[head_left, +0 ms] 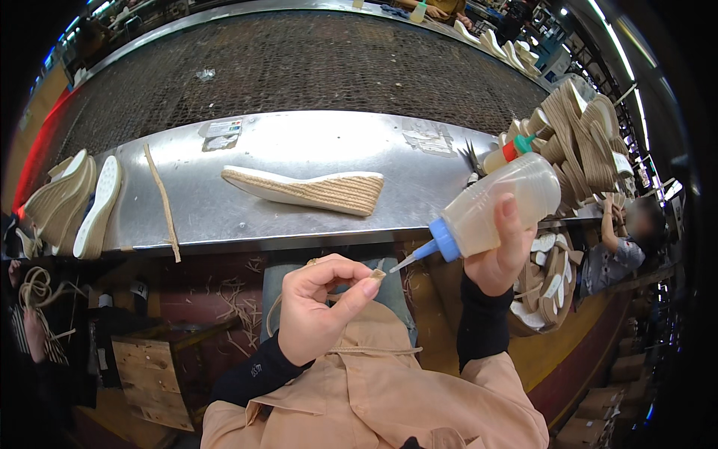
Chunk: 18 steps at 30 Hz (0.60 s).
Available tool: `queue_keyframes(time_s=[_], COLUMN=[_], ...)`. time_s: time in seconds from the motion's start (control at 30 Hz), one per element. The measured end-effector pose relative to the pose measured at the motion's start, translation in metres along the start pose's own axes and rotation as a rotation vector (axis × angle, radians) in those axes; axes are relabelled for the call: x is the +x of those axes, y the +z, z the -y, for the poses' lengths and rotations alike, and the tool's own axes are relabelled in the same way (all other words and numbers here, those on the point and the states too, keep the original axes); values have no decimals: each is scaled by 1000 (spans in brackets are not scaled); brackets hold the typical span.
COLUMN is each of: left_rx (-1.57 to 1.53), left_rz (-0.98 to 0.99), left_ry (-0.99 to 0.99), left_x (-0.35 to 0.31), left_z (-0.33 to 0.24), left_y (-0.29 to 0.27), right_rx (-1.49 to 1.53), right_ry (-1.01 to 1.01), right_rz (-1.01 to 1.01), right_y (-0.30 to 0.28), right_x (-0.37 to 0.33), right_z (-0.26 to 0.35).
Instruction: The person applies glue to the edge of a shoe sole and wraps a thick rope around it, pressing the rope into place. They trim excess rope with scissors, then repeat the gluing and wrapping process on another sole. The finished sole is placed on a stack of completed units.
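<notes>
My left hand (323, 295) is closed in a pinch on the end of a tan braided strip (378, 275). The strip's cord seems to loop behind the hand and lie across my apron. In my right hand (502, 254) is a translucent squeeze bottle (479, 217) with a blue cap, tilted down to the left. Its thin nozzle (402, 263) points at the strip end, very near it; whether they touch I cannot tell. Beyond both hands, a wedge shoe sole (314, 188) with rope-wrapped sides and a white top lies on the metal table (217, 179).
Wedge soles (97, 209) stand at the table's left, near a loose braided strip (163, 202). At the right are scissors (471, 161), a second bottle (505, 153) and piled soles (587, 135). A mesh conveyor (284, 67) runs behind. Another person (617, 247) sits at far right.
</notes>
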<state>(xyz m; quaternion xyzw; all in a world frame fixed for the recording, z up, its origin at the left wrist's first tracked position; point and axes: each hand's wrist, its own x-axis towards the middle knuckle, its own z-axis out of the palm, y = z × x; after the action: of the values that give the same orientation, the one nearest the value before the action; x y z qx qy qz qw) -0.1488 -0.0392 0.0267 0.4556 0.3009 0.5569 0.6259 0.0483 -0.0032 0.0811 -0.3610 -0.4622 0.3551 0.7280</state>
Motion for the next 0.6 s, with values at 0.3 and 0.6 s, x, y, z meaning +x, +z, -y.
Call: queue_keyframes(time_s=[0.3,0.6], left_rx=[2,-32], left_rz=[-13,-7], left_ry=[-33,-12], left_x=[0,-2], left_z=[2,4], left_y=[-2,-2], right_rx=[-105,-312], right_ry=[-36,-106], right_rz=[110,189], right_y=[0,11], right_x=[4,14], right_z=[2,19])
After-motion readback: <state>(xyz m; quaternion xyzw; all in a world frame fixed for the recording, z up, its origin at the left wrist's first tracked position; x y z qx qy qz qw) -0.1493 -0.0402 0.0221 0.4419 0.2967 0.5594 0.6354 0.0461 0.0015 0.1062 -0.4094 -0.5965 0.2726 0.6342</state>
